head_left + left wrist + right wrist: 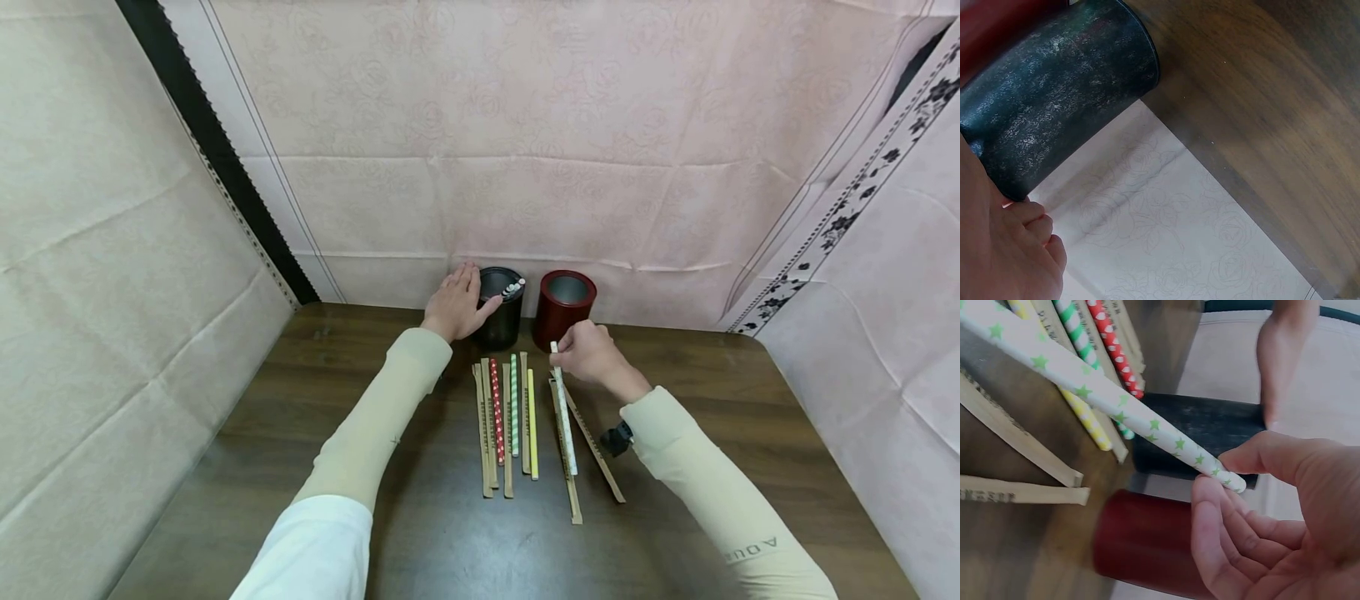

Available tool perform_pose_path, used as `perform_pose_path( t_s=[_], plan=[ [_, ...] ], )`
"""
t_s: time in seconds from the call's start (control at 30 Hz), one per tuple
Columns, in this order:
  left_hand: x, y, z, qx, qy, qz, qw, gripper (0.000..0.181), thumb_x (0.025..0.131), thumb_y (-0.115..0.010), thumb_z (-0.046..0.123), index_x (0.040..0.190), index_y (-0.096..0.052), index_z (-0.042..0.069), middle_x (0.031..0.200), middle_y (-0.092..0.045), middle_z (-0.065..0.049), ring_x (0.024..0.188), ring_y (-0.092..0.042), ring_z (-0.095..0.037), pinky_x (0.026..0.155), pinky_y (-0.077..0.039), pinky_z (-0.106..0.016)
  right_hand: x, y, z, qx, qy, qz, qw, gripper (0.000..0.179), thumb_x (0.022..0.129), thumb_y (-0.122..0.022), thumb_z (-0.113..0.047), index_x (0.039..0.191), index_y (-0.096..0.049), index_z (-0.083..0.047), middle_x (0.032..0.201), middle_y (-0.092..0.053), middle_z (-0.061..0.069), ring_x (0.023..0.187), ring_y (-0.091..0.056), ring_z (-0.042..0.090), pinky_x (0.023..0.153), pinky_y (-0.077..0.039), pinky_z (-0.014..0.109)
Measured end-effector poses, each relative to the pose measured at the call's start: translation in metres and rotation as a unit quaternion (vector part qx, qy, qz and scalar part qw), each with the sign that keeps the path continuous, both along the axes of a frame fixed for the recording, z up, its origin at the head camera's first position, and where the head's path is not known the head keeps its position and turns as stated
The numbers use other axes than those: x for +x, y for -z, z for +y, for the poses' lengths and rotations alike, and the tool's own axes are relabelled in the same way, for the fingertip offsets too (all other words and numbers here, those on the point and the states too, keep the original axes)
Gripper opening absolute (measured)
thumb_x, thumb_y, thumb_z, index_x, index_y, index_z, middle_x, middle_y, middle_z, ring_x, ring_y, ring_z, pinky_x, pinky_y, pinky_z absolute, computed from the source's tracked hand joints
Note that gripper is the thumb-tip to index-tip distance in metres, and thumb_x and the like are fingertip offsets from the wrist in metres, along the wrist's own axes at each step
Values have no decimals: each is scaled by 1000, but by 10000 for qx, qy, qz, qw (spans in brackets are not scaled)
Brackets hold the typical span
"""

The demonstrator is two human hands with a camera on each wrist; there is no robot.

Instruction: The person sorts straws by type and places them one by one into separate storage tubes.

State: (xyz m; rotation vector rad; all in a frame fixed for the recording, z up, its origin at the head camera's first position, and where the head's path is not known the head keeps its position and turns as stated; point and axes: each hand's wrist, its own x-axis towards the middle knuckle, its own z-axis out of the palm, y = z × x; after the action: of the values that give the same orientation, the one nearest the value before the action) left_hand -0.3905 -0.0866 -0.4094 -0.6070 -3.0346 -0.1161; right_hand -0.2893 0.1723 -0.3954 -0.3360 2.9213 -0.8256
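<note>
My right hand pinches the upper end of a white paper straw with green stars between thumb and fingers. The straw slants down toward me, above two paper-wrapped straws. At the back, my left hand rests at the left rim of a black cup, thumb stretched along the rim's front and fingers extended. Black-and-white straws stick out of that cup. A dark red cup stands just right of it, beyond my right hand.
Left of the held straw lies a row of straws: several brown paper-wrapped ones, a red one, a green-striped one and a yellow one. Pale patterned cloth walls the wooden table behind and at both sides.
</note>
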Motion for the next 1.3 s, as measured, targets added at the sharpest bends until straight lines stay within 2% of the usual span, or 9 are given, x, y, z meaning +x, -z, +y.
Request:
perform_pose_path(
  t_s=[0.1, 0.23, 0.57, 0.73, 0.93, 1.0, 1.1, 1.2, 1.3],
  plan=[
    [0, 1, 0, -42, -3, 8, 10000, 89, 110, -18, 66, 169, -9, 0, 179, -8, -17, 168, -7, -29, 137, -12, -40, 3, -12, 0, -79, 7, 353, 9993, 19, 94, -74, -18, 79, -73, -7, 72, -71, 3, 76, -65, 19, 77, -55, 37],
    [-1, 1, 0, -78, -3, 10, 10000, 90, 110, -16, 67, 169, -8, 0, 179, -8, -17, 168, -7, -29, 137, -11, -40, 5, -26, 0, -282, 47, 709, 9971, 17, 94, -74, -18, 96, -77, -1, 93, -81, 13, 87, -76, 25, 87, -62, 47],
    [-1, 1, 0, -45, 11, 7, 10000, 89, 110, -18, 66, 169, -8, 0, 179, -7, -18, 168, -6, -30, 137, -11, -40, 8, -62, -1, -603, 256, 1472, 9869, 17, 94, -73, -17, 99, -75, -1, 91, -80, 12, 81, -76, 24, 84, -62, 44],
    [-1, 1, 0, -93, -7, 30, 10000, 89, 110, -18, 66, 169, -8, 0, 179, -7, -18, 168, -7, -29, 137, -12, -40, 6, -74, -3, -801, 234, 1921, 9778, 17, 93, -71, -13, 99, -74, 2, 92, -80, 16, 85, -78, 28, 83, -64, 45],
    [0, 1, 1, -87, 4, 50, 9999, 89, 110, -19, 66, 169, -9, 0, 179, -8, -18, 168, -8, -30, 137, -12, -41, 6, -89, -7, -1028, 94, 2413, 9649, 14, 93, -69, -7, 100, -74, 4, 90, -79, 19, 80, -79, 30, 75, -65, 44],
    [0, 1, 0, -92, 5, 69, 9999, 89, 110, -20, 66, 169, -10, 0, 179, -8, -18, 167, -8, -30, 137, -13, -41, 6, -96, -9, -1141, 17, 2593, 9590, 14, 93, -69, -5, 100, -74, 5, 91, -79, 20, 80, -78, 30, 73, -65, 40],
    [1, 1, 0, -98, -2, 81, 9999, 89, 110, -19, 66, 169, -10, 0, 178, -9, -18, 167, -9, -30, 137, -13, -40, 5, -108, -13, -1353, -95, 2860, 9486, 14, 94, -69, -3, 102, -73, 7, 92, -78, 21, 80, -78, 30, 70, -64, 26],
    [1, 1, 0, -68, -3, 72, 10000, 89, 110, -20, 66, 169, -11, 0, 178, -9, -18, 167, -9, -30, 137, -13, -41, 5, -120, -17, -1521, -144, 3170, 9360, 14, 94, -71, -4, 102, -73, 8, 92, -78, 21, 79, -77, 29, 68, -57, 11],
    [1, 0, 0, -42, -3, 67, 10000, 89, 110, -20, 66, 169, -12, 0, 178, -9, -18, 167, -9, -30, 137, -13, -41, 4, -129, -21, -1721, -147, 3439, 9230, 15, 94, -72, -5, 101, -72, 8, 91, -78, 21, 78, -76, 29, 68, -52, 4]
  ],
)
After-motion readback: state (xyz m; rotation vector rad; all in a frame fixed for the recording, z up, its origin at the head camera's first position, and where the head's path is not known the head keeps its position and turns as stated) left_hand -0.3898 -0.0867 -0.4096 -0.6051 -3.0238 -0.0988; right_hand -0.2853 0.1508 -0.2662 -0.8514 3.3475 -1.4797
